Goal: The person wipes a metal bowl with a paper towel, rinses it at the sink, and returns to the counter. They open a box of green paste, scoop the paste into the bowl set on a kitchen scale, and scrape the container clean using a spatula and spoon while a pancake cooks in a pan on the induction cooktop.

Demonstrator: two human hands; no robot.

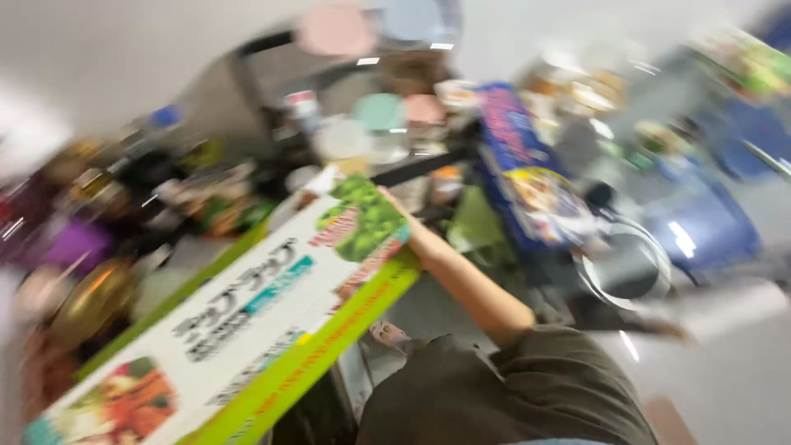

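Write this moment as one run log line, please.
right hand: grips far end of long box | left hand: not visible | image: blurred

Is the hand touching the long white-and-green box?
Touching. The head view, though blurred, shows the hand wrapped around the far end of the long box, fingers against its edge, no gap.

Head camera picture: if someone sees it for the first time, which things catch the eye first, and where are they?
The long white and lime-green box comes first: it runs diagonally from the lower left corner toward the centre, with food pictures at both ends. The right hand holds its far end at the centre, the arm in a dark olive sleeve rising from the bottom edge. Behind, blurred, a blue package stands on a crowded counter at upper right.
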